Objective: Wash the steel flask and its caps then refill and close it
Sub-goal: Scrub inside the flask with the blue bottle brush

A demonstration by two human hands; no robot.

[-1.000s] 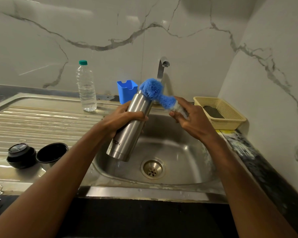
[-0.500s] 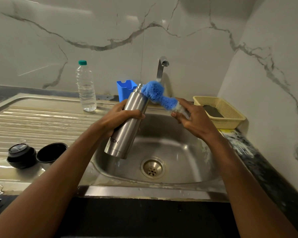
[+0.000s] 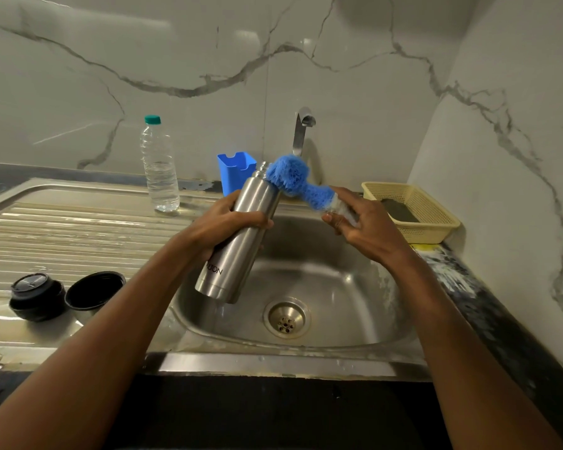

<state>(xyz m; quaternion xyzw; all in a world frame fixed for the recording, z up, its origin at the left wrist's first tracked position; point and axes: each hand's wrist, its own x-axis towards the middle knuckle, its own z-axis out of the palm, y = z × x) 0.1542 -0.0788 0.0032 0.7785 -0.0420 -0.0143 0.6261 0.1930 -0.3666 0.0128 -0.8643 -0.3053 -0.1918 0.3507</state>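
My left hand point(image 3: 231, 222) grips the wet, slippery steel flask point(image 3: 238, 235) tilted above the sink point(image 3: 338, 287), best held mid-body, while my right hand point(image 3: 368, 228) pinches the soft blue brush point(image 3: 293, 178) at its mouth.

Two bare forearms seen, no sleeves worn. Left hand point(image 3: 223, 222) and right hand point(image 3: 368, 228) uncovered: no gloves, rings, watch or bands seen.

Head camera looks down, close over sink point(image 3: 355, 287).
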